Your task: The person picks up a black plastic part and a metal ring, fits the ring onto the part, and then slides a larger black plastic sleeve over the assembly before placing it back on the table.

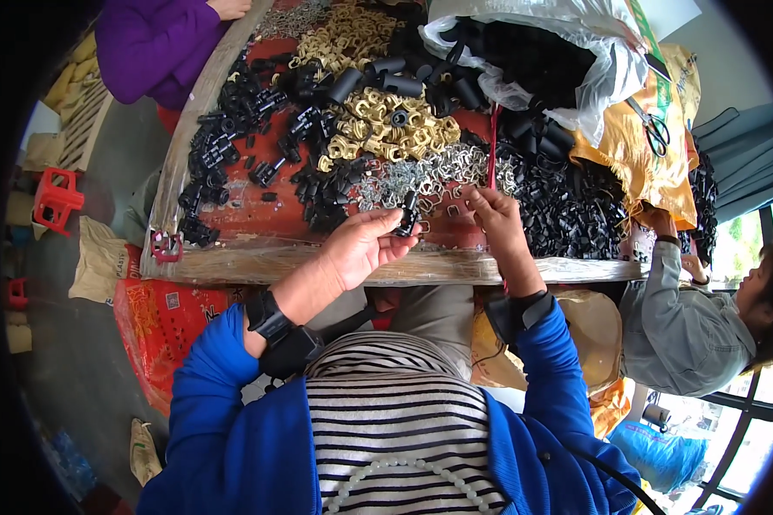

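Note:
My left hand [361, 247] grips a small black plastic fitting [409, 213] between thumb and fingers, just above the near edge of the table. To its right my right hand [495, 213] is closed in a pinch; what lies between its fingertips, if anything, is too small to tell. Beyond both hands spreads a pile of silvery metal rings [429, 172], with a few loose ones by the right fingertips. Small black pieces [322, 190] lie left of the rings, and brass-coloured rings [386, 124] are heaped farther back.
Black fittings [217, 150] cover the table's left side; a dark heap of small parts [571, 210] fills the right. An open white plastic bag [567, 34] and scissors [653, 129] lie at the back right. One co-worker [696, 309] sits right; a purple sleeve [155, 43] shows far left.

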`<state>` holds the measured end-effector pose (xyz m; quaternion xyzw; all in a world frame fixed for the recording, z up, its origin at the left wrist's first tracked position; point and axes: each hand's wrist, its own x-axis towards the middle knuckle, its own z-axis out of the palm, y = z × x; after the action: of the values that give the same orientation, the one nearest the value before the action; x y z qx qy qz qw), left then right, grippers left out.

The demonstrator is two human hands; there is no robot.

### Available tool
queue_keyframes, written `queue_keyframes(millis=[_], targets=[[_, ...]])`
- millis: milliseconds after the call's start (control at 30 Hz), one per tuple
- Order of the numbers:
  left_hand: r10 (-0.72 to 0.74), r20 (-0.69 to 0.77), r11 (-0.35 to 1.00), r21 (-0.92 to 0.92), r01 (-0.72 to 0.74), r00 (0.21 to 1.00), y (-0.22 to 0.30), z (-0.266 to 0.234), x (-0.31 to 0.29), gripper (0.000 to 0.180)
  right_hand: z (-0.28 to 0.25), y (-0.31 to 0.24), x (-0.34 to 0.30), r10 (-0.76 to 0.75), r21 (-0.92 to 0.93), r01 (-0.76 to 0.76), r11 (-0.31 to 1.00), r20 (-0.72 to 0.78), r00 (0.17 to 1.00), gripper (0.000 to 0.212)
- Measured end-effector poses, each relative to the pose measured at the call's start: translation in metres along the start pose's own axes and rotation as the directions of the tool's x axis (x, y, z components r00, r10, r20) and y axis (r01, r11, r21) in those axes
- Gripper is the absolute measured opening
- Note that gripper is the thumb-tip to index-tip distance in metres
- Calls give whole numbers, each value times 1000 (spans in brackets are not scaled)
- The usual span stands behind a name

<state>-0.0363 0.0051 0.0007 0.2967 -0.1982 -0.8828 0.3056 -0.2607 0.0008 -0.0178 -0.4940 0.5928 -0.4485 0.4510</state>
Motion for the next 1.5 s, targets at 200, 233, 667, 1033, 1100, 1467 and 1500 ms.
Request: queue_keyframes(millis=[200, 233, 667, 1033, 1100, 1467, 1500], targets=[[52, -9, 995, -85, -52, 999, 1, 13, 16, 13, 13, -16, -17, 182, 417, -272, 867, 242, 953, 21], [62, 3, 993, -96, -61, 998, 2, 13, 19, 13, 14, -13, -17, 214, 449, -323, 833, 278, 937, 21], [14, 290, 1000, -2, -14, 957, 6, 3, 28, 27, 20, -13, -16, 229, 534, -539, 651, 540, 810, 18], [-5, 198, 999, -42, 13, 980, 2, 16, 4, 22, 36, -16, -42, 190, 511, -351, 784, 341, 921, 7], [5, 189, 999, -42, 3, 982, -1, 17, 5, 21, 33, -18, -47, 37, 362, -128, 923, 249, 968, 7], [-54, 65, 995, -86, 59, 996, -5, 11, 16, 24, 21, -22, -35, -532, -344, 578, 740, 225, 816, 15], [-55, 81, 994, -85, 62, 995, -4, 12, 19, 22, 19, -19, -32, -494, -367, 541, 757, 221, 841, 14]])
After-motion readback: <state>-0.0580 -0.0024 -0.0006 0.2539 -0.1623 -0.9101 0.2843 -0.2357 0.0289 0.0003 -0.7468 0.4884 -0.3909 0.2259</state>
